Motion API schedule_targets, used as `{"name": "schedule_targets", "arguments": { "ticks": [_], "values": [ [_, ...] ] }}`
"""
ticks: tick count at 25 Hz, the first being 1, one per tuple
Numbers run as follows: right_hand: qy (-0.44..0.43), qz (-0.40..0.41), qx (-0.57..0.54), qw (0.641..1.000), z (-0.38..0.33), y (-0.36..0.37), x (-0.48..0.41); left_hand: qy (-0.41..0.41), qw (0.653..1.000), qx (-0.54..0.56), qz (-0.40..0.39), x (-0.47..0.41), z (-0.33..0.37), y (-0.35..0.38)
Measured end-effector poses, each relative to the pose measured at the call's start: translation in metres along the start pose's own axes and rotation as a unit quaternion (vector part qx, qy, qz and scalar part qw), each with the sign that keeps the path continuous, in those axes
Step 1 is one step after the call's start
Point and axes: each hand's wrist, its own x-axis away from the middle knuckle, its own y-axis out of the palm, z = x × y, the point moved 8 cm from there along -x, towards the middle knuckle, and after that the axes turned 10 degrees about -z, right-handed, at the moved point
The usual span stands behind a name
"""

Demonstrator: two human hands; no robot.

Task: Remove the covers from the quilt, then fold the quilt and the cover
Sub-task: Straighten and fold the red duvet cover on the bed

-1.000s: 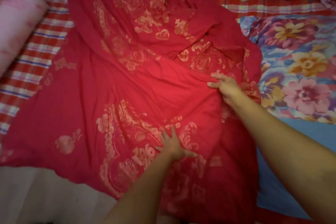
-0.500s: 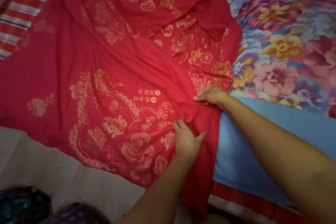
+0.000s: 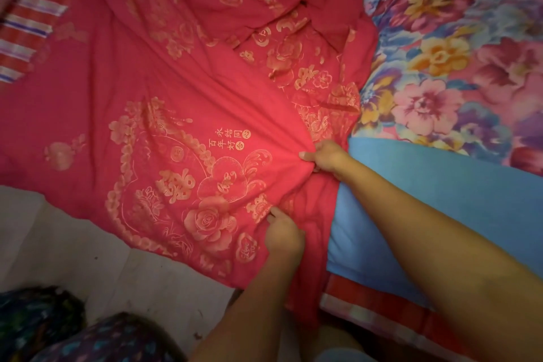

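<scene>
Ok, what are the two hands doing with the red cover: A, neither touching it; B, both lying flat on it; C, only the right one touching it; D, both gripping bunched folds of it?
D: the left hand and the right hand each have fingers curled into gathered folds of the red cover, with creases fanning out from the right hand's grip.

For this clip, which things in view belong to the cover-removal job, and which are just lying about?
Job: red cover, gripped by left hand and right hand; floral quilt; blue fabric beside it, probably.
Lying about: striped sheet; pale floor.
</scene>
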Motion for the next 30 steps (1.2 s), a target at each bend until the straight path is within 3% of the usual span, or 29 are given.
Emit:
{"name": "schedule_targets", "arguments": {
  "ticks": [3, 6, 11, 15, 19, 25, 26, 29, 30],
  "values": [
    [0.005, 0.055, 0.253, 0.966, -0.011, -0.011, 0.011, 0.012, 0.998, -0.056, -0.032, 0.005, -0.003, 0.003],
    [0.015, 0.068, 0.351, 0.934, -0.019, -0.008, 0.023, 0.094, 0.990, -0.014, -0.106, 0.021, 0.005, 0.015],
    [0.069, 0.133, 0.378, 0.914, -0.009, -0.034, 0.051, 0.151, 0.976, 0.075, -0.135, 0.049, 0.005, 0.048],
    [0.040, 0.152, 0.364, 0.918, 0.005, -0.031, 0.055, 0.174, 0.974, 0.030, -0.142, 0.048, 0.011, 0.062],
    [0.012, 0.228, 0.326, 0.917, 0.005, -0.029, 0.069, 0.200, 0.966, 0.022, -0.165, 0.050, 0.011, 0.075],
    [0.045, 0.236, 0.409, 0.880, 0.020, -0.030, 0.074, 0.146, 0.940, 0.025, -0.308, 0.043, 0.020, 0.077],
    [0.056, 0.225, 0.431, 0.872, 0.016, -0.030, 0.068, 0.154, 0.951, 0.030, -0.268, 0.035, 0.029, 0.057],
    [0.093, 0.188, 0.471, 0.857, 0.009, -0.026, 0.052, 0.150, 0.979, 0.138, -0.021, -0.001, 0.044, -0.025],
    [0.105, 0.171, 0.474, 0.857, 0.010, -0.027, 0.049, 0.140, 0.976, 0.164, -0.011, -0.008, 0.044, -0.032]
  ]
}}
